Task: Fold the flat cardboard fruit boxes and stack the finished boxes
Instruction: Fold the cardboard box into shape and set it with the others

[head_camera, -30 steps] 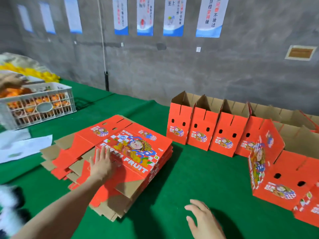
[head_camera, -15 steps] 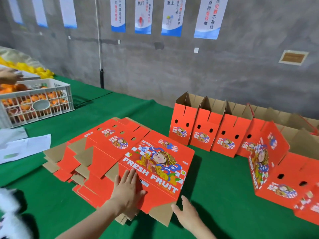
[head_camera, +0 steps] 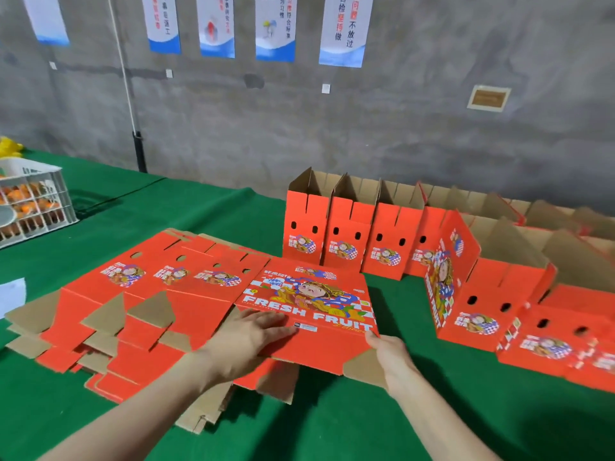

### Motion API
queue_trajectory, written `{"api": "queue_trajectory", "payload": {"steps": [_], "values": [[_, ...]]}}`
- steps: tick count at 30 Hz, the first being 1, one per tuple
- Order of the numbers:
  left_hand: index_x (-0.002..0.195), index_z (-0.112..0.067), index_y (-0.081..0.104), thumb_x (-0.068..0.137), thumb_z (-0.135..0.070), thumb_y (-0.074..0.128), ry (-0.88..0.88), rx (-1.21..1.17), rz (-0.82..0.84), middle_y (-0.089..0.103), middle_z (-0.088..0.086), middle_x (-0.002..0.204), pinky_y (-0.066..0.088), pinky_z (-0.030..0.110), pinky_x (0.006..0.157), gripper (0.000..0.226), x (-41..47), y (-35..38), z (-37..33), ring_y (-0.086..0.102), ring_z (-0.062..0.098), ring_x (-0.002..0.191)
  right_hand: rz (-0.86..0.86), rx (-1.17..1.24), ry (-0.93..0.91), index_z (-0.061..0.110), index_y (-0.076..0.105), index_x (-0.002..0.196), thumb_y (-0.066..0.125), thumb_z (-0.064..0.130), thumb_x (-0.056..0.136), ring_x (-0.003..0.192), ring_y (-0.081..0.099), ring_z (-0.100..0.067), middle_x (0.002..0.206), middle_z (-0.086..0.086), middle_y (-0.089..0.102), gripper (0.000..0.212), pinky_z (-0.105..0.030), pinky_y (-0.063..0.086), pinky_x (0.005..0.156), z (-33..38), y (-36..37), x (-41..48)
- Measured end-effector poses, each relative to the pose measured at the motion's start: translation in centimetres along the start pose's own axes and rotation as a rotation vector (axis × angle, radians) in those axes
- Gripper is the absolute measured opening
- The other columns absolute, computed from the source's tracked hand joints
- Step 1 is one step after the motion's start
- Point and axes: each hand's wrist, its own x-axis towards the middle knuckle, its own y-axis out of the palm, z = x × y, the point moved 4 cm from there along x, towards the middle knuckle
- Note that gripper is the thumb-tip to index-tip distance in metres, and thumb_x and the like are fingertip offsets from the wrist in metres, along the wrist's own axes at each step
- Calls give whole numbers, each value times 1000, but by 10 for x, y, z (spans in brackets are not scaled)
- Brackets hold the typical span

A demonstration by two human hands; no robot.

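**A:** What is being shown in the head view?

**B:** A top flat box (head_camera: pixel 309 304) is being held skewed across the right end of the pile of flat boxes (head_camera: pixel 149 311), which is lying fanned out on the green cloth (head_camera: pixel 399 427). The left hand (head_camera: pixel 246 341) is being pressed flat on the printed panel, with the fingers straight and slightly spread. The right hand (head_camera: pixel 389 354) is being closed on the near right corner. Its fingers underneath are being hidden by the card.

**A:** Where are the finished ones being kept?

**B:** Folded boxes (head_camera: pixel 346 237) are being stood upright in a row near the wall, apart from the pile. Others are lying tipped over to the right.

**A:** How is this step being judged?

**B:** It is being read as one sheet being taken off for folding. The rest of the pile is best being left undisturbed, so only the top sheet should be caught at the corner. The loose brown flaps should be kept from snagging on the sheets below.

**A:** What writing is being made out?

**B:** "FRESH FRUIT" is being read in white capitals under a cartoon figure. A small white label (head_camera: pixel 305 326) beside the left fingertips is too fine to read. Chinese characters are being seen on the posters (head_camera: pixel 344 31), which are cropped at the top.
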Motion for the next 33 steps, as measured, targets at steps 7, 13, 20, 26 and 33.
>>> {"api": "queue_trajectory", "payload": {"steps": [7, 13, 20, 26, 33], "values": [[115, -21, 70, 72, 1, 62, 266, -15, -380, 72, 3, 108, 59, 30, 69, 49, 27, -89, -66, 71, 20, 90, 32, 749, -51, 3, 53, 94, 47, 31, 100, 55, 50, -22, 73, -16, 61, 28, -27, 37, 44, 23, -79, -33], [100, -11, 72, 79, -4, 70, 215, 26, -420, 67, 12, 63, 45, 29, 47, 23, 70, -138, -109, 63, 34, 55, -359, 296, -872, 9, 60, 89, 47, -6, 94, 60, 65, -15, 77, -5, 70, 20, -21, 49, 52, 42, -136, -87], [96, -12, 56, 95, -29, 54, 226, 30, -386, 67, 13, 74, 26, 29, 56, 17, 106, -144, -157, 61, 36, 72, -536, -216, -1228, 5, 52, 121, 60, -13, 81, 103, 54, -10, 115, 6, 46, 45, -19, 48, 84, 58, -152, -118], [104, -10, 52, 94, -31, 56, 256, -80, -374, 66, 14, 83, 31, 32, 56, 24, 115, -159, -196, 59, 36, 77, -459, -355, -1175, 11, 50, 128, 65, -4, 82, 100, 52, 2, 115, 9, 50, 51, -13, 46, 81, 54, -162, -113], [83, -17, 47, 91, -34, 59, 311, -245, -394, 64, 12, 79, 34, 31, 56, 22, 115, -181, -237, 58, 33, 72, -617, -311, -1149, 19, 53, 101, 74, 0, 73, 62, 51, -8, 82, 6, 56, 40, -26, 43, 64, 53, -168, -112]]}}
